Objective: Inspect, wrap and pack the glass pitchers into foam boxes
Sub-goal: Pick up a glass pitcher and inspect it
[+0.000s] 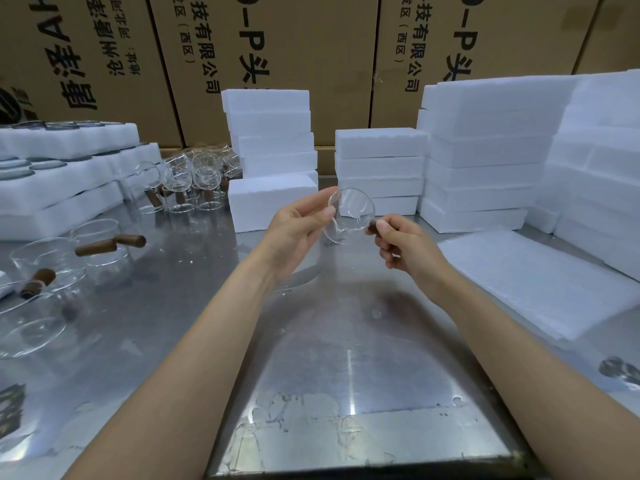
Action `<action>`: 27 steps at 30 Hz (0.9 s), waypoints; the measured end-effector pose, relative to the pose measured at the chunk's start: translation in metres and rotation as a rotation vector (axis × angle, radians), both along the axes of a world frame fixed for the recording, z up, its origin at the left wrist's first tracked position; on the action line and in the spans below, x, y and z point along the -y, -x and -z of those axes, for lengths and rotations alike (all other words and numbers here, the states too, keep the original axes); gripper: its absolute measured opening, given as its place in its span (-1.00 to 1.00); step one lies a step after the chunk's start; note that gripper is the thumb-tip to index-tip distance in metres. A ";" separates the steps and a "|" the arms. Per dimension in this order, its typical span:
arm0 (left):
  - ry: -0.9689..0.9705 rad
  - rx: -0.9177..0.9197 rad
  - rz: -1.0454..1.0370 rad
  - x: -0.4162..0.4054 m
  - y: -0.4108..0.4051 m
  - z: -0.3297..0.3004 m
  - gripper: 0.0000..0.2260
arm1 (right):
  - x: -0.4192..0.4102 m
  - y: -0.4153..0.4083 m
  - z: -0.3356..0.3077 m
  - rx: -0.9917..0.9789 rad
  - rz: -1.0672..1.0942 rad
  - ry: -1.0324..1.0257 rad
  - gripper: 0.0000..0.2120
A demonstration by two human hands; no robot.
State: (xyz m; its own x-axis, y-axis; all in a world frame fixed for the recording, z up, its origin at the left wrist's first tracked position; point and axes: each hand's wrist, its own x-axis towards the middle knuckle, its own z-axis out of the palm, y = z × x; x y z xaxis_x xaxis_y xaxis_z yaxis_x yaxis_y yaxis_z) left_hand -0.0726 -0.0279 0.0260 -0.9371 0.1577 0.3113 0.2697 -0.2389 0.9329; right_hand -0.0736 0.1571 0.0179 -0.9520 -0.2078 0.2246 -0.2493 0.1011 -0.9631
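I hold a clear glass pitcher (351, 214) up above the steel table (346, 341), tipped on its side. My left hand (294, 230) pinches its rim with thumb and fingers. My right hand (403, 245) grips its brown wooden handle, mostly hidden in the fingers. A single foam box (273, 200) lies just behind my left hand. Stacks of white foam boxes (379, 168) stand behind the pitcher. A pile of white foam wrap sheets (540, 282) lies flat on the right.
Several more glass pitchers with wooden handles (104, 242) stand on the left, and a cluster (187, 181) further back. Foam trays (62, 174) are stacked at far left. Tall foam stacks (485, 150) fill the right. Cardboard cartons (277, 46) form the back wall.
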 end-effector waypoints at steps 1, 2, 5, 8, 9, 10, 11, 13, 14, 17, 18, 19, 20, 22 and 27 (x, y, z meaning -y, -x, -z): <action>0.010 -0.009 0.015 0.000 0.000 0.000 -0.65 | 0.000 0.000 0.000 0.000 0.000 -0.001 -0.79; 0.026 -0.020 0.026 0.000 0.001 0.000 -0.58 | 0.000 0.000 0.000 -0.003 0.000 -0.005 -0.79; 0.081 -0.057 0.036 -0.001 0.002 0.002 -0.50 | 0.001 -0.001 0.000 -0.021 0.005 -0.022 -0.80; 0.125 -0.069 -0.010 -0.001 0.003 0.004 -0.48 | 0.001 -0.001 0.000 -0.039 0.018 -0.040 -0.81; 0.141 -0.072 -0.039 -0.001 0.004 0.005 -0.49 | 0.002 -0.001 0.000 -0.046 0.022 -0.049 -0.82; 0.157 -0.075 -0.067 -0.001 0.004 0.005 -0.49 | 0.002 -0.001 0.001 -0.054 0.025 -0.059 -0.82; 0.172 -0.079 -0.093 -0.002 0.003 0.006 -0.48 | 0.003 -0.001 0.002 -0.062 0.029 -0.071 -0.82; 0.219 -0.100 -0.160 -0.006 0.002 0.007 -0.52 | 0.004 -0.001 0.003 -0.084 0.042 -0.104 -0.82; 0.254 -0.116 -0.205 -0.008 0.001 0.008 -0.54 | 0.005 -0.001 0.004 -0.099 0.049 -0.124 -0.81; 0.345 -0.154 -0.344 -0.017 -0.002 0.008 -0.52 | 0.007 -0.001 0.006 -0.148 0.067 -0.177 -0.77; 0.355 -0.164 -0.380 -0.019 -0.002 0.009 -0.51 | 0.007 -0.002 0.007 -0.162 0.075 -0.194 -0.77; 0.362 -0.174 -0.417 -0.022 -0.003 0.010 -0.51 | 0.008 -0.002 0.008 -0.176 0.081 -0.212 -0.77; 0.375 -0.180 -0.461 -0.024 -0.003 0.011 -0.51 | 0.009 -0.002 0.008 -0.187 0.083 -0.230 -0.79; 0.401 -0.167 -0.561 -0.028 -0.003 0.014 -0.49 | 0.011 -0.004 0.009 -0.196 0.062 -0.251 -0.82; 0.426 -0.114 -0.618 -0.032 -0.003 0.015 -0.52 | 0.013 -0.004 0.010 -0.201 0.059 -0.282 -0.83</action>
State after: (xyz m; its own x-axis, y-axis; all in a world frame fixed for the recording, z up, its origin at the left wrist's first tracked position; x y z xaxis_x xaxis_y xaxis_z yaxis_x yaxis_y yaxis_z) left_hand -0.0694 0.0040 0.0107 -0.8599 -0.2573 0.4409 0.3377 0.3612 0.8692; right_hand -0.0693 0.1439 0.0082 -0.9068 -0.2346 0.3502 -0.4169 0.3761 -0.8275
